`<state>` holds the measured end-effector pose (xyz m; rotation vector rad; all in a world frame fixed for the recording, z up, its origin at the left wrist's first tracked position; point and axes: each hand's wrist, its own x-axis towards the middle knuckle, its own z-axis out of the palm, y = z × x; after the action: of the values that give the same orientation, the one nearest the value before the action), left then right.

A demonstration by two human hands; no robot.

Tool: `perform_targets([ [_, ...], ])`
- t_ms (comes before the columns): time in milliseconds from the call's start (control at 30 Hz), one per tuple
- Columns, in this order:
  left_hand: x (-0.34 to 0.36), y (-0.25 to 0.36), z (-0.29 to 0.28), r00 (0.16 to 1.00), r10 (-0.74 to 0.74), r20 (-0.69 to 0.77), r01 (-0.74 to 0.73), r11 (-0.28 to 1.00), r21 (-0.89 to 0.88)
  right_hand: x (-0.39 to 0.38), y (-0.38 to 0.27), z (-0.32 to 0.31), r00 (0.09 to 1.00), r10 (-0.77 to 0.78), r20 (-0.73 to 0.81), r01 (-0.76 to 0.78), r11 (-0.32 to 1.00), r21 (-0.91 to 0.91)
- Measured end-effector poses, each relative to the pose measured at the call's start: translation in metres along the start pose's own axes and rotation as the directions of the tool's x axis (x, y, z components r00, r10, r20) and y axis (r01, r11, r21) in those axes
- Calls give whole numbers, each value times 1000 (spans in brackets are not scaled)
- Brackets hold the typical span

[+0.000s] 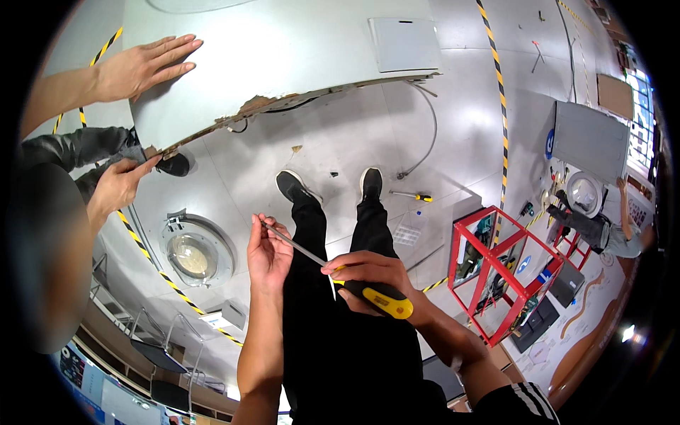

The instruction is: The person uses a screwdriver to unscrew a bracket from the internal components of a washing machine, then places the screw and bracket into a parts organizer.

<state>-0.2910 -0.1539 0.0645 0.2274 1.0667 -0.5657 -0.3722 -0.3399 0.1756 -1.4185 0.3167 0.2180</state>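
Right hand [372, 278] closed around the yellow-and-black plastic handle of a long steel-shafted screwdriver [386, 300], held above the black-trousered legs. Left hand [268, 253] pinches the shaft tip [268, 225], probably to steady it. Whatever sits at the tip is too small to tell. A co-worker's hands [145, 65] brace the tilted grey panel [283, 49].

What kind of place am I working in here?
Probably a repair workshop: grey floor with yellow-black hazard tape, a red tool rack, a detached round appliance door, and a large grey panel being dismantled.
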Motion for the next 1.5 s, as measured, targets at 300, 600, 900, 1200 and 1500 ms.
perform_targets([
  [300, -1, -40, 20, 999, -29, 26, 27, 995, 100, -25, 34, -27, 972, 42, -230, 34, 947, 319],
  [600, 8, -89, 29, 998, -66, -3, 66, 989, 134, -29, 21, -87, 990, -58, -128, 62, 998, 23],
  [900, 10, -95, 11, 1000, 4, 21, -5, 999, 52, -39, -17, -108, 991, 111, 70, -127, 943, 308],
  [1200, 10, -35, -1, 989, 142, -50, -139, 988, 61, 0, -32, -48, 993, 105, 59, -102, 993, -52],
  [1500, 21, 91, -13, 944, 326, -41, -328, 943, -56, 107, -65, 34, 981, -115, 155, 151, 958, -244],
])
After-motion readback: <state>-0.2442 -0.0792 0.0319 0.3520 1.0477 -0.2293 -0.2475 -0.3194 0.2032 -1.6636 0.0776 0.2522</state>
